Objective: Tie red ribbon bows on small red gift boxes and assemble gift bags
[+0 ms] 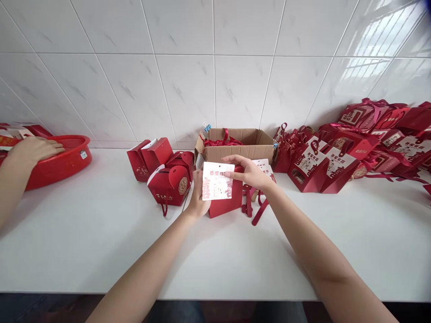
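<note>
In the middle of the head view, my right hand pinches a white square card with red print and a small hole at its top edge. The card stands in front of a plain red gift box. My left hand is closed at the box's left side, its fingers partly hidden by the card. Just right of the box, more printed white cards lean by the carton. Dark red straps lie on the table below them.
An open cardboard carton with red ribbons stands against the tiled wall. Red gift boxes sit to the left, finished-looking ones with cards and a large pile to the right. Another person's hand reaches over a red plastic basket.
</note>
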A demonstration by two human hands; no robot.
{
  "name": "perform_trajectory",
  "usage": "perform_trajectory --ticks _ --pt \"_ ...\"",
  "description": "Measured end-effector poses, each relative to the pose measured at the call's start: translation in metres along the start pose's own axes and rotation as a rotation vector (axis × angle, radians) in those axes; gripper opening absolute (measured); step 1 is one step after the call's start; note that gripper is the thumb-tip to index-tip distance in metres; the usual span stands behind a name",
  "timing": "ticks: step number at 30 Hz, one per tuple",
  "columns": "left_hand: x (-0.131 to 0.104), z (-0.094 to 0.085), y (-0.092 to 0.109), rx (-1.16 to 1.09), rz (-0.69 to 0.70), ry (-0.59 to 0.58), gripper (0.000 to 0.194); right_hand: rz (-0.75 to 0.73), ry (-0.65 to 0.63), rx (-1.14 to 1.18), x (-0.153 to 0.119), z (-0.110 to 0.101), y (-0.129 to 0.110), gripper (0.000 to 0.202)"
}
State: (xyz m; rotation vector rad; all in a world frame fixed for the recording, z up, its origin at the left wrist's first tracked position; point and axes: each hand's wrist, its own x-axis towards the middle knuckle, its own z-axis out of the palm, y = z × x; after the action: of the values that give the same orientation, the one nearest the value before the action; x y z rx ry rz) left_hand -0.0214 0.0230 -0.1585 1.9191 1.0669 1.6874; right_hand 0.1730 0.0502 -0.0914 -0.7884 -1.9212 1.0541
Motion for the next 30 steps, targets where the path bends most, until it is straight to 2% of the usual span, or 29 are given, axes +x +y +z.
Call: perform_trajectory --ticks 4,8,11,15,17,20,23,26,30 --pt "0.002 -0.001 -0.001 0.059 0.009 0.028 0.021 0.019 -0.087 -0.137 0.000 -0.014 0.001 0.034" --pt "0.003 -0.002 0.002 0.148 -0.005 0.043 0.024 0.070 -0.077 -0.231 -0.001 -0.023 -0.001 0.035" --pt "0.002 -0.001 0.004 0.150 -0.017 0.046 0.032 0.098 -0.060 -0.314 -0.003 -0.025 -0.003 0.032" --pt "0.003 0.000 0.007 0.195 0.043 0.154 0.027 0.120 -0.051 -0.418 -0.004 -0.023 -0.005 0.033" --pt "0.003 0.000 0.009 0.166 0.056 0.171 0.029 0.113 -0.049 -0.451 -0.004 -0.022 -0.006 0.034" --pt "0.003 0.001 0.012 0.070 0.000 0.051 0.034 0.108 -0.059 -0.447 -0.004 -0.021 -0.006 0.033" --pt "0.002 0.003 0.012 -0.028 -0.107 -0.058 0.030 0.102 -0.089 -0.433 -0.004 -0.021 -0.005 0.030" --pt "0.000 0.004 0.010 -0.080 -0.144 -0.057 0.028 0.086 -0.102 -0.464 -0.003 -0.020 -0.006 0.023" --pt "0.000 0.004 0.009 -0.030 -0.152 -0.047 0.027 0.075 -0.104 -0.519 -0.004 -0.020 -0.008 0.019"
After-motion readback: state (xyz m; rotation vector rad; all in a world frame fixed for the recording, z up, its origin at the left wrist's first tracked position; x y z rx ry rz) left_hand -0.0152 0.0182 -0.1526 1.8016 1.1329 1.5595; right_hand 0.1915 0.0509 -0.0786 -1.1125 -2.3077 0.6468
